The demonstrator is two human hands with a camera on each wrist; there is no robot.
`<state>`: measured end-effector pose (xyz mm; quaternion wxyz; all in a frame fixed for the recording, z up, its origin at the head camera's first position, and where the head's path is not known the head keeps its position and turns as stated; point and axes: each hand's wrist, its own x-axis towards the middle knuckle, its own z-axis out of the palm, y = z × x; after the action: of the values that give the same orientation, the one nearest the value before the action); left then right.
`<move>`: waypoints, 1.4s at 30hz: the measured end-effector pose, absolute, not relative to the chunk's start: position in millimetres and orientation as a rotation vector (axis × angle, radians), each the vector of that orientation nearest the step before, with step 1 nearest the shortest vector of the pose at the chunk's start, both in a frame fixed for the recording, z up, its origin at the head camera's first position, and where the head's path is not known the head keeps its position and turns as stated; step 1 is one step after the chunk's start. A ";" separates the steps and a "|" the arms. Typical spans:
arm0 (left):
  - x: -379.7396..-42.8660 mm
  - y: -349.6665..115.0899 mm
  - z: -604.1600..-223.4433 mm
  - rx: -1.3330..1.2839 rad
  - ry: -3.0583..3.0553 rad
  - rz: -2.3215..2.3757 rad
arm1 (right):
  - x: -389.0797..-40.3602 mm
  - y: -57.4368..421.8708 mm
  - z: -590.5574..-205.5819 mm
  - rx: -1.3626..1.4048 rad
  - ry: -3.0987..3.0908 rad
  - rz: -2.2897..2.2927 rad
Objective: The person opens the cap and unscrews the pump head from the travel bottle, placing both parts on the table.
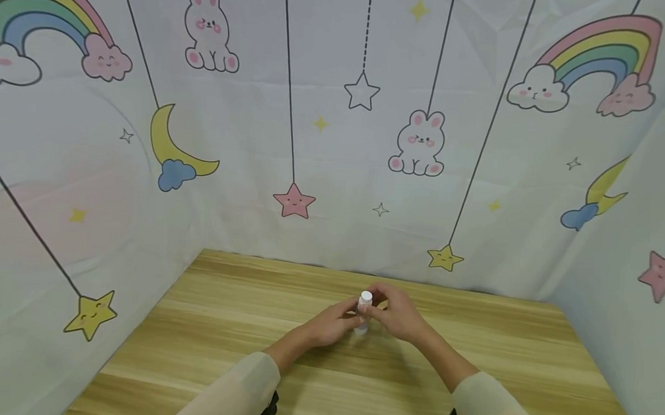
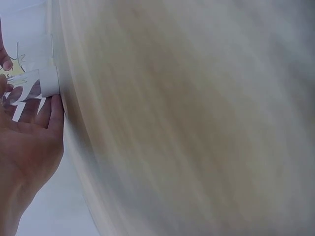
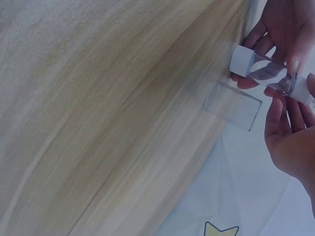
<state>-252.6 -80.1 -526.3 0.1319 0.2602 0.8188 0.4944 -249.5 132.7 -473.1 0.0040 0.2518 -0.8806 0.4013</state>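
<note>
While the left hand (image 1: 328, 326) grips the white-ended clear bottle (image 3: 268, 70) low, apparently to steady it, the right hand (image 1: 400, 313) pinches it just below the upper cap (image 1: 366, 296). Bottle: roughly upright at the left hand's two o'clock; table contact unconfirmed. Clear tumbler (image 3: 235, 105): bottle's eight o'clock, right-wrist view.

No readable words, labels or numbers on the clear cylindrical white-capped bottle (image 3: 266, 71), none on the white cartoon-printed fabric backdrop (image 1: 345, 150)
</note>
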 end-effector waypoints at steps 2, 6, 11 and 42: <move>-252.7 -80.4 -526.3 0.765 2.372 1.444 | -249.3 132.0 -473.1 0.758 -2.768 1.272; -252.3 -80.5 -525.7 0.770 2.362 1.463 | -249.1 132.1 -472.8 0.750 -2.755 1.295; -252.6 -80.2 -525.7 0.764 2.363 1.471 | -250.0 133.7 -472.8 0.784 -2.744 1.324; -257.7 -74.4 -524.5 0.773 2.386 1.473 | -260.4 140.2 -473.9 0.844 -2.744 1.354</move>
<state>-257.7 -74.4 -524.5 0.1164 0.2639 0.8148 0.5029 -260.4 140.2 -473.9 -0.0164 0.2658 -0.8643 0.4266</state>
